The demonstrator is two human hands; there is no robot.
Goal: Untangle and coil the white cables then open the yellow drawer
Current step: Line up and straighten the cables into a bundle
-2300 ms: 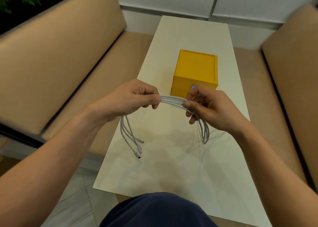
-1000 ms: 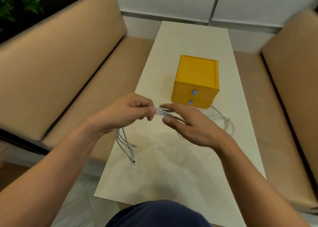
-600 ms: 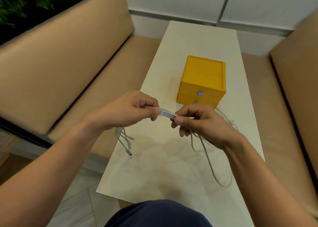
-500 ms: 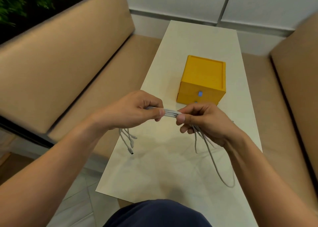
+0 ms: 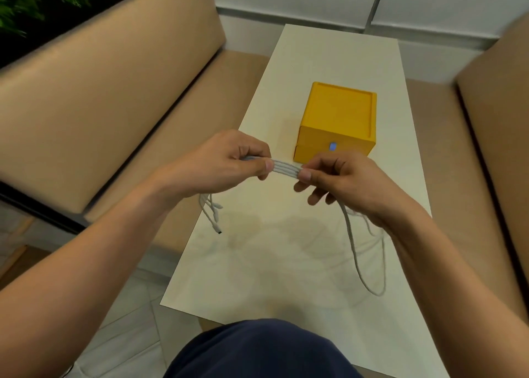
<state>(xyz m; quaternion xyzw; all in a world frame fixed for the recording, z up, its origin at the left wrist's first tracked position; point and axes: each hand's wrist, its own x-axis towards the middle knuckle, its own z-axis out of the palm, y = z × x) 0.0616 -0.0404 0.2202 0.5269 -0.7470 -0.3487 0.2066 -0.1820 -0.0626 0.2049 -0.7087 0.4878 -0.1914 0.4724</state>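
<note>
White cables (image 5: 286, 169) pinched flat between left hand (image 5: 226, 160) and right hand (image 5: 343, 180); loose loop dangling over surface (image 5: 286, 263) might snag, retangling.

Head-worn, facing forward and steeply down, close above left hand (image 5: 220, 162) and right hand (image 5: 349, 180), lengthwise along the white table (image 5: 272, 263).

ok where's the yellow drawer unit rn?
Head view: the yellow drawer unit sits on the white table, centre-right, just beyond the right hand and the white cables.
</note>
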